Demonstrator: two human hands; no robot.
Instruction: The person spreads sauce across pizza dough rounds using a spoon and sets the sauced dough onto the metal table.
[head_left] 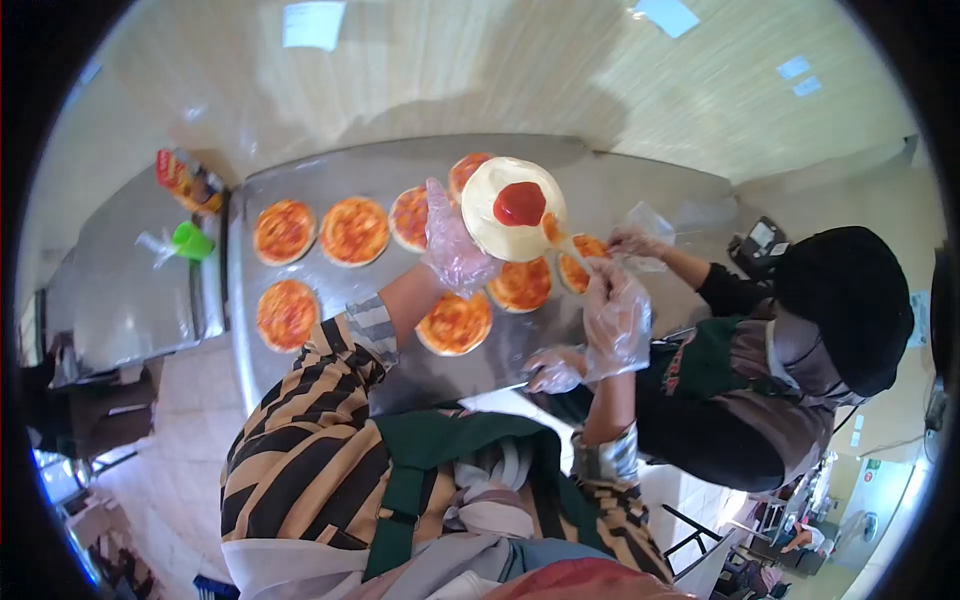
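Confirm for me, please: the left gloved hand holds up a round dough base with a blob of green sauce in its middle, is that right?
Not quite. In the head view the left hand does hold up the dough base, but the blob of sauce in its middle is red, not green.

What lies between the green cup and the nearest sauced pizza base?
Head view: only bare metal between the green cup and the round sauced pizza base: the tabletop and the tray's rim.

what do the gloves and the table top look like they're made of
Gloves on the left hand and right hand: thin clear plastic film, judging by its crinkles and the skin showing through. Table top: likely stainless steel, grey, smooth, with a dull sheen.
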